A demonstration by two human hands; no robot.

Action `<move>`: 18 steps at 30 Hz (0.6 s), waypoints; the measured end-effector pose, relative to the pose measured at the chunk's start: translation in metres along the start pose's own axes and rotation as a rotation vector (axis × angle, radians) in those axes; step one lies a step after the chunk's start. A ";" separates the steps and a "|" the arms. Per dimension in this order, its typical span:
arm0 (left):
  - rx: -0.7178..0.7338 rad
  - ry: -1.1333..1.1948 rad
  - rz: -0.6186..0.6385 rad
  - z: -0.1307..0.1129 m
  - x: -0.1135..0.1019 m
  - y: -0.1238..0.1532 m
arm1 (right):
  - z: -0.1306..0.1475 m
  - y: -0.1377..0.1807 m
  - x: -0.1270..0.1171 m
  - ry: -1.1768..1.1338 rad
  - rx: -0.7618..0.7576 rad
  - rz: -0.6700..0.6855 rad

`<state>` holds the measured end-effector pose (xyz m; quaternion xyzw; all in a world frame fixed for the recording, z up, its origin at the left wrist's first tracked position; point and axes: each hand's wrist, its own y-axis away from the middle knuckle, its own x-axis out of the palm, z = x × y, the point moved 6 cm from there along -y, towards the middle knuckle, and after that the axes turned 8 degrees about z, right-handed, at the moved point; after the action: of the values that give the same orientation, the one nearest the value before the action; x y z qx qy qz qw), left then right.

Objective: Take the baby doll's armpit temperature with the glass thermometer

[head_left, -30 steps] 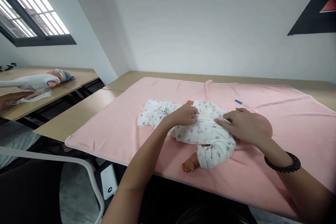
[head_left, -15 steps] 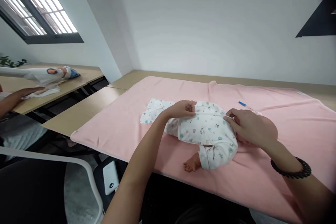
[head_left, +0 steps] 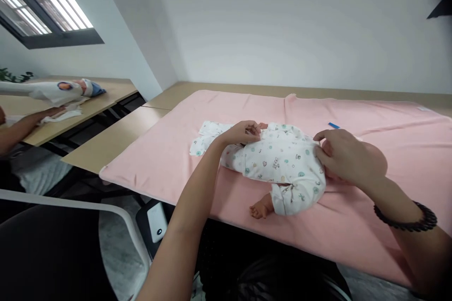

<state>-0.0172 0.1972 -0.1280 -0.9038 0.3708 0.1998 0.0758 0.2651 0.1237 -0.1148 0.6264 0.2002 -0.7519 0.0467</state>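
A baby doll lies on its back on a pink blanket (head_left: pixel 158 146), its head to the right, partly behind my right hand. It wears a white printed baby shirt (head_left: pixel 278 155), and the doll's near hand (head_left: pixel 260 208) sticks out of a cuff. My left hand (head_left: pixel 243 132) is closed, thumb and fingers together at the shirt's far side by the waist. Pinching the shirt near the collar is my right hand (head_left: pixel 341 155), which covers the doll's neck. White printed pants (head_left: pixel 210 136) stretch out left of my left wrist.
A blue-ended stick (head_left: pixel 334 125) lies beyond my right hand. A white power bank (head_left: pixel 157 222) rests on a dark seat below the table edge. At the left, another person's arm (head_left: pixel 30 127) works on white cloth beside another doll. A white-framed chair (head_left: pixel 123 216) stands nearby.
The shirt's front edge, drawn tight between my hands before, now lies smoother over the doll. My right hand has shifted slightly toward the collar. The view has tilted a little.
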 end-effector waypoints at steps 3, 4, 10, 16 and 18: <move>0.024 0.032 0.048 0.002 -0.001 0.001 | -0.002 0.001 0.001 -0.003 -0.040 -0.051; 0.020 0.037 0.065 0.004 -0.001 0.001 | -0.002 0.001 0.002 -0.005 -0.056 -0.055; 0.034 -0.030 0.222 0.012 -0.003 0.002 | 0.001 0.000 0.003 0.049 -0.087 -0.035; 0.074 -0.069 0.335 0.014 -0.002 0.007 | 0.010 -0.001 0.002 0.037 -0.140 0.002; 0.076 -0.041 0.353 0.015 -0.002 0.008 | 0.011 -0.001 -0.001 0.014 -0.139 -0.007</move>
<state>-0.0284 0.1973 -0.1404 -0.8169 0.5292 0.2144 0.0812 0.2547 0.1202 -0.1124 0.6263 0.2544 -0.7319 0.0862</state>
